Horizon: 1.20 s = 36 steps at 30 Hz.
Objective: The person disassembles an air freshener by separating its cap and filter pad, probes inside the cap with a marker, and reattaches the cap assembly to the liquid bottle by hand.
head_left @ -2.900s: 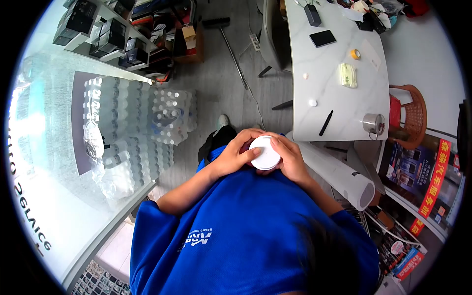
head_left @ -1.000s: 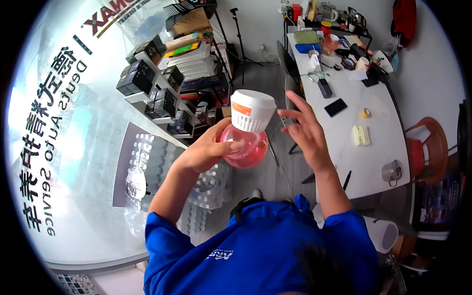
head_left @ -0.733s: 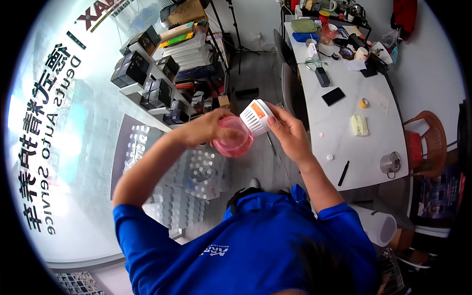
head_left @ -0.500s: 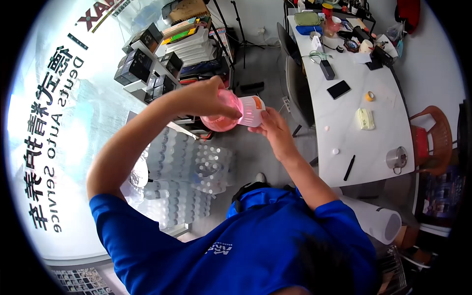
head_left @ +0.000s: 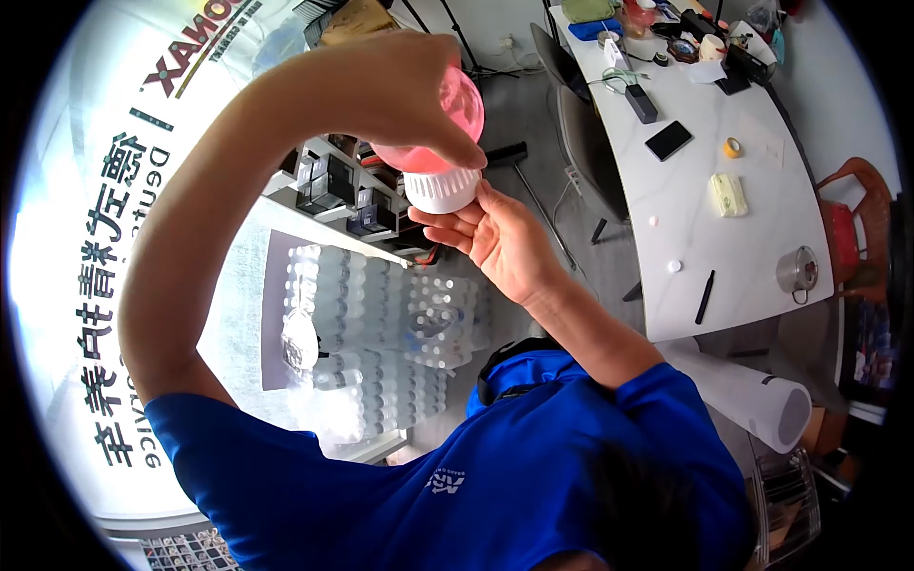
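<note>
My left hand (head_left: 419, 100) is wrapped around a translucent pink container (head_left: 463, 107), thumb pointing down toward its white ribbed cap (head_left: 442, 192). The container is tilted with the cap end lowest, and the back of my hand and wrist hide much of it. Just below the cap is my right hand (head_left: 495, 233), palm up, fingers stretched out and thumb beside the cap's edge. Whether those fingertips touch the cap I cannot tell.
On the right, a white table (head_left: 685, 238) carries a phone (head_left: 668, 141), yellow tape (head_left: 731, 147), a soft pack (head_left: 728, 195), a black pen (head_left: 705, 297) and a metal cup (head_left: 797, 273). Wrapped bottles (head_left: 367, 305) are stacked at left. Chairs (head_left: 586, 157) stand beside the table.
The container has swung from lying sideways to cap-down, and my left arm has risen. My right hand has loosened from the cap and turned palm up below it. The view has shifted.
</note>
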### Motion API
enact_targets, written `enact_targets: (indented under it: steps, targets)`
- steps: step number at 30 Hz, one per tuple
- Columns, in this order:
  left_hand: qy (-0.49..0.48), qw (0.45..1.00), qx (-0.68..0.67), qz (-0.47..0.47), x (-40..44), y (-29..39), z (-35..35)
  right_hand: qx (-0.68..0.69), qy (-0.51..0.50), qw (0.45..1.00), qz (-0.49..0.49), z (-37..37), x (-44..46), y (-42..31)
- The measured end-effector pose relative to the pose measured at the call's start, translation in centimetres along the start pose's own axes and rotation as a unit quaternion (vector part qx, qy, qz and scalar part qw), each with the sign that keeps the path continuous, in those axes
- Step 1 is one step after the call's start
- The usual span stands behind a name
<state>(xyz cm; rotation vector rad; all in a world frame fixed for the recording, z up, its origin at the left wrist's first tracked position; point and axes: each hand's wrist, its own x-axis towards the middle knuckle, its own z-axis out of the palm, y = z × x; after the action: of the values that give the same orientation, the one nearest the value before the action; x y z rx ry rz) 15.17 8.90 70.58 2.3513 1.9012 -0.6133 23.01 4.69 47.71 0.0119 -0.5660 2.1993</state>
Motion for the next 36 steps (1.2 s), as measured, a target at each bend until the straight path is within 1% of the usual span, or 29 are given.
enact_targets:
  steps: [2, 4, 5, 6, 8, 9, 12, 13, 16, 17, 18, 20, 21, 22, 23, 25, 28, 29, 31, 32, 34, 36]
  targets:
    - [0.005, 1.0, -0.009, 0.009, -0.3, 0.0, -0.7, 0.005, -0.002, 1.0, -0.004, 0.6, -0.2, -0.8]
    - [0.045, 0.999, -0.021, 0.012, -0.8, 0.1, -1.4, 0.01, -0.005, 1.0, -0.009, 1.2, -0.4, -1.6]
    - [0.074, 0.997, 0.006, 0.017, -0.8, -0.1, -1.5, 0.007, -0.008, 1.0, -0.007, 1.4, -0.4, -1.9]
    - [0.074, 0.997, 0.009, 0.017, -0.9, 0.1, -1.8, 0.004, -0.012, 1.0, -0.005, 1.6, -0.5, -2.2]
    - [0.074, 0.996, -0.043, 0.03, -1.3, 0.6, -2.6, -0.004, -0.016, 1.0, -0.009, 1.8, -0.5, -2.7]
    - [0.076, 0.995, -0.048, 0.03, -1.3, 0.5, -2.7, -0.014, -0.018, 1.0, -0.011, 1.8, -0.5, -2.8]
    - [0.095, 0.993, -0.046, 0.05, -1.3, 0.5, -3.0, -0.02, -0.031, 0.999, -0.02, 1.9, -0.4, -3.3]
    - [0.102, 0.993, -0.032, 0.042, -1.3, 0.5, -3.1, -0.02, -0.022, 0.999, -0.016, 2.1, -0.4, -3.4]
    - [0.086, 0.994, -0.05, 0.04, -1.4, 0.8, -3.4, -0.024, -0.016, 1.0, -0.01, 2.5, -0.4, -3.7]
    - [0.093, 0.993, -0.028, 0.065, -1.1, 0.4, -3.3, -0.025, -0.017, 1.0, -0.008, 2.4, -0.3, -3.8]
    - [0.094, 0.993, -0.029, 0.063, -1.2, 0.5, -3.3, -0.029, -0.025, 0.999, -0.012, 2.2, -0.2, -3.7]
    - [0.094, 0.995, -0.014, 0.008, -1.4, 1.3, -3.7, -0.032, -0.027, 0.999, -0.009, 2.0, -0.4, -3.6]
    - [-0.046, 0.996, -0.064, 0.034, -1.9, 1.8, -5.8, -0.038, -0.024, 0.999, -0.012, 2.2, -0.4, -3.7]
    - [-0.188, 0.974, -0.116, 0.044, -2.3, 2.3, -7.9, -0.044, -0.022, 0.999, -0.016, 2.2, -0.4, -3.8]
    - [-0.151, 0.984, -0.091, 0.025, -2.3, 2.0, -7.4, -0.045, -0.022, 0.999, -0.014, 2.1, -0.5, -3.7]
    - [-0.113, 0.991, -0.068, 0.004, -2.5, 1.8, -7.0, -0.038, -0.021, 0.999, -0.016, 2.0, -0.5, -3.7]
    - [-0.082, 0.994, -0.072, 0.002, -3.7, 2.6, -6.3, -0.049, -0.027, 0.998, -0.02, 1.8, -0.6, -3.8]
    - [-0.036, 0.999, -0.04, 0.011, -4.6, 3.4, -5.9, -0.05, -0.025, 0.998, -0.02, 1.7, -0.6, -3.8]
    - [0.011, 1.0, -0.008, 0.021, -4.8, 3.9, -6.0, -0.072, -0.034, 0.996, -0.03, 1.7, -0.7, -3.8]
    - [-0.027, 0.999, -0.04, -0.009, -4.3, 3.7, -6.5, -0.073, -0.033, 0.996, -0.03, 1.7, -0.8, -3.8]
    - [-0.065, 0.995, -0.071, -0.038, -4.4, 3.5, -7.3, -0.072, -0.028, 0.997, -0.031, 1.9, -0.9, -3.8]
    - [-0.093, 0.986, -0.137, -0.002, -5.2, 2.9, -7.8, -0.072, -0.032, 0.996, -0.031, 2.1, -1.0, -3.9]
